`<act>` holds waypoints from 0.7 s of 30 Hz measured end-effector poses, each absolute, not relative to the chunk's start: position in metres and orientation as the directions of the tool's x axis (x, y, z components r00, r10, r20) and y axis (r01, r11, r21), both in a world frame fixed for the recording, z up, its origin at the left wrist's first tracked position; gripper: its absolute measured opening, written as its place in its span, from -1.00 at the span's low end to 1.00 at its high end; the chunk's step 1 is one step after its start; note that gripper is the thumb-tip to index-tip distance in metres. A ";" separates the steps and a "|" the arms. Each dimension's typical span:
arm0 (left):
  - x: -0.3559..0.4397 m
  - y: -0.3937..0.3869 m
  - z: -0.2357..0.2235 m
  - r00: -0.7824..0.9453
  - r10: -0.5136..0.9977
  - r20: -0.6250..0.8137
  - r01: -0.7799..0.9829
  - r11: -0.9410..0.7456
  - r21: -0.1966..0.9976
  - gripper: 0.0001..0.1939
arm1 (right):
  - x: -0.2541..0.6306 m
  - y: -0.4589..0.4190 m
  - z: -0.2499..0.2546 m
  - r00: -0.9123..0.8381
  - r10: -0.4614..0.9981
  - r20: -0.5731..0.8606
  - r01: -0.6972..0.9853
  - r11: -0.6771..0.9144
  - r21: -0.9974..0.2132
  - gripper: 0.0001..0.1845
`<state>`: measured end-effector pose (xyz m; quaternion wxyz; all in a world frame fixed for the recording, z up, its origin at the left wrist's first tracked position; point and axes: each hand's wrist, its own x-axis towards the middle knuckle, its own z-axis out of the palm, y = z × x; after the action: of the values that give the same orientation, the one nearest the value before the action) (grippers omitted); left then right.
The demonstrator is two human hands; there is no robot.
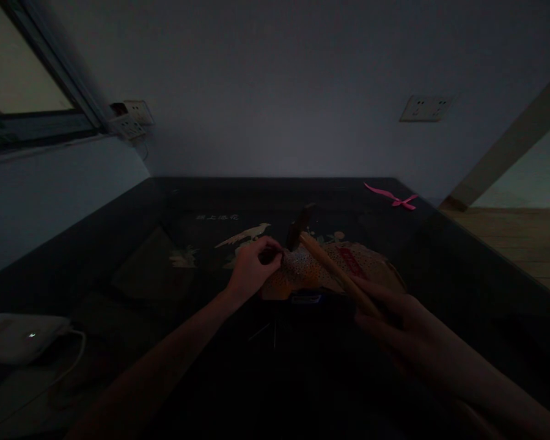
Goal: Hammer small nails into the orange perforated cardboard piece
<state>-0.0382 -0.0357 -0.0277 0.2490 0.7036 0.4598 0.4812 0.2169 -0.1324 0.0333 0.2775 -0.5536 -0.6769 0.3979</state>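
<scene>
In my right hand [394,318] is a hammer with a wooden handle [332,267]. Its dark head [299,227] hangs just above the tips of my left hand [252,266]. My left thumb and forefinger are pinched together at the left end of a brown and orange piece [321,263] covered in small dots, with a red patch on it. Whatever the pinch holds is too small and dark to tell. Two thin, pale, nail-like pins [266,333] lie on the dark table in front of the piece.
The dark table [256,189] bears a printed bird [245,234] and flowers. A pink ribbon [396,200] lies at the back right. On the left sits a white device [25,336] with a cable. Wall sockets [426,109] are behind, and the light is dim.
</scene>
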 end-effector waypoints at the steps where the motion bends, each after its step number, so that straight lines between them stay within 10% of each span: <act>1: -0.038 -0.035 -0.028 0.114 0.887 0.448 0.404 -0.453 0.795 -0.92 | 0.217 -0.132 0.032 -0.235 0.969 -0.073 0.518 0.061 -0.853 -0.43; 21: -0.045 -0.036 -0.018 0.211 0.892 0.399 0.368 -0.451 0.813 -0.93 | 0.221 -0.132 0.028 -0.228 0.965 -0.129 0.525 0.011 -0.851 -0.38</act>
<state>-0.0454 -0.0362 -0.0184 0.2900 0.7221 0.4363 0.4518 0.2205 -0.1321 0.0283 0.2613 -0.5635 -0.6610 0.4209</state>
